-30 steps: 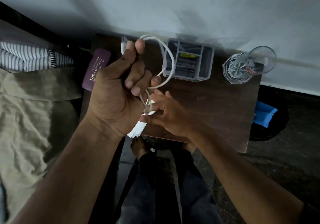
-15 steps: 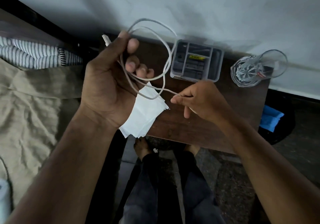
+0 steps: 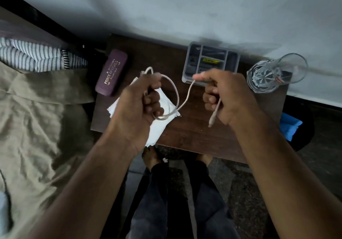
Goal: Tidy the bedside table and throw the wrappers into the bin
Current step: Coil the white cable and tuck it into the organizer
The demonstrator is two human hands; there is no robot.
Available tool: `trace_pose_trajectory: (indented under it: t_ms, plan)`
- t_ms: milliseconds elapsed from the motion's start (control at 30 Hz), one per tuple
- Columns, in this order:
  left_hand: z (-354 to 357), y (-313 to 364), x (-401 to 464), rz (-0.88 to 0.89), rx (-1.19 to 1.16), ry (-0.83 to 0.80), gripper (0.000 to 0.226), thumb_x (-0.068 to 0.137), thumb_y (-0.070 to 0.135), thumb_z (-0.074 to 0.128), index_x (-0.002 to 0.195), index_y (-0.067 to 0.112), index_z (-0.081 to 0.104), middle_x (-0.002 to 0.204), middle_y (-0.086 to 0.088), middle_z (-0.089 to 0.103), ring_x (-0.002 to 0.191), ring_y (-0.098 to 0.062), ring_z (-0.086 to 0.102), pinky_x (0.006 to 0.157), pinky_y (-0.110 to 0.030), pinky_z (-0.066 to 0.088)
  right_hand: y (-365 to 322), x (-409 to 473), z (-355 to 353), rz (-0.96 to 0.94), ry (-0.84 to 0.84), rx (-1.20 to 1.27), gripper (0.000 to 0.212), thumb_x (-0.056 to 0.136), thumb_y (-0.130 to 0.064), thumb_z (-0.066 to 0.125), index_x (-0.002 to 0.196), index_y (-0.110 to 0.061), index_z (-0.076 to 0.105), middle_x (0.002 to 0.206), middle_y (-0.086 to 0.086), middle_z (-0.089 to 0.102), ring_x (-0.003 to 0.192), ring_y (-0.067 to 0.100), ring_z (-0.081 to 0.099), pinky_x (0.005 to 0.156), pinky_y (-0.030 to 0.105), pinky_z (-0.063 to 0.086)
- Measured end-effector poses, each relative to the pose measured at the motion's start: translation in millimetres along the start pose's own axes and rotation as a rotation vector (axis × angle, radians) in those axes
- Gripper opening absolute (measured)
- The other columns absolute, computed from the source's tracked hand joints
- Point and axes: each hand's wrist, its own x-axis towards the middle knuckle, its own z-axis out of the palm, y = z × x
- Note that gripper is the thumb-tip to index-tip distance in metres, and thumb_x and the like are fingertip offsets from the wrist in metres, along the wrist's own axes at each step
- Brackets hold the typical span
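Over the dark wooden bedside table (image 3: 194, 133), both my hands hold a white charging cable (image 3: 177, 98). My left hand (image 3: 140, 102) is closed on the coiled loops of the cable. My right hand (image 3: 227, 94) pinches the free end between thumb and forefinger, and the plug hangs down below that hand. Under my left hand a white paper wrapper (image 3: 162, 126) lies on the table's front left part, partly hidden by the hand and wrist.
A purple glasses case (image 3: 112, 72) lies at the table's left. A grey compartment tray (image 3: 211, 61) stands at the back, a clear glass (image 3: 272, 76) on its side at the right. A dark bin (image 3: 303, 133) holding something blue sits right of the table; the bed is left.
My left hand has dropped lower and closed tighter on the loops. My right hand has pulled the free end out to the right, and the plug now hangs below it.
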Motion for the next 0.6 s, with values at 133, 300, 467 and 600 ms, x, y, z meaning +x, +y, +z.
trace_pose_trajectory:
  t_ms: [133,300,467,600]
  plan:
    - [14,-15,-8,-0.141,-0.049,0.001,0.029,0.096,0.023,0.060,0.068,0.014,0.064,0.053,0.002,0.047,0.048,-0.012,0.044,0.048,-0.022,0.043,-11,-20,26,-0.375,0.014,-0.283,0.034,0.107,-0.031,0.051,0.102,-0.008,0.076,0.049,-0.009,0.038,0.036,0.002,0.036,0.043,0.023,0.036]
    - [22,-15,-7,-0.106,0.057,0.026,0.042,0.095,0.051,0.061,0.082,0.013,0.073,0.061,-0.005,0.058,0.051,-0.018,0.058,0.057,-0.027,0.052,6,-39,39,-0.819,-0.093,-0.773,0.024,0.105,-0.021,0.058,0.111,-0.007,0.076,0.077,0.011,0.062,0.066,0.019,0.062,0.061,0.032,0.050]
    - [23,-12,-7,-0.216,-0.161,-0.155,0.083,0.095,0.071,0.038,0.132,0.000,0.060,0.124,-0.022,0.068,0.114,-0.030,0.070,0.098,-0.042,0.055,22,-40,40,-0.924,-0.085,-0.921,0.017,0.100,-0.010,0.062,0.103,-0.003,0.077,0.083,0.007,0.057,0.074,0.015,0.054,0.064,0.023,0.040]
    - [23,-10,1,-0.073,-0.245,0.052,0.038,0.105,0.039,0.046,0.084,0.011,0.057,0.082,-0.010,0.057,0.080,-0.023,0.060,0.084,-0.033,0.050,27,-38,30,-0.987,-0.191,-0.969,0.014,0.094,-0.010,0.072,0.105,-0.013,0.081,0.087,0.006,0.061,0.082,0.020,0.059,0.068,0.032,0.047]
